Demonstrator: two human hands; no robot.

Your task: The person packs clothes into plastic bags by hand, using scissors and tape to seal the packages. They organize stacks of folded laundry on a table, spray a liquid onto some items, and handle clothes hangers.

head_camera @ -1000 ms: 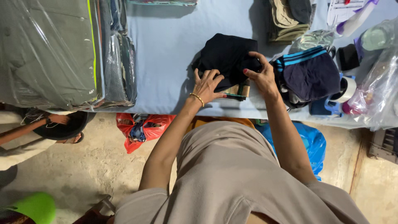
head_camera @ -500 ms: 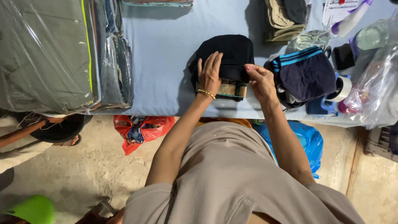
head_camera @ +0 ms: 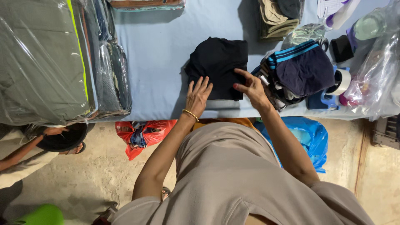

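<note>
Left hand (head_camera: 198, 96) flat with fingers apart on folded black garment (head_camera: 218, 66), right hand (head_camera: 250, 86) open touching its edge, navy briefs (head_camera: 302, 71) at 3 o'clock, on blue bench (head_camera: 158, 50)

A table covered with a pale blue sheet (head_camera: 162, 54) carries a folded black garment (head_camera: 218, 66) near its front edge. To the left lie plastic-wrapped fabric bundles (head_camera: 54, 62); to the right, a stack of navy garments with blue stripes (head_camera: 298, 71), a tape roll (head_camera: 341, 82) and clear plastic bags (head_camera: 375, 83). Folded khaki clothes (head_camera: 277, 16) lie at the far edge.
</note>
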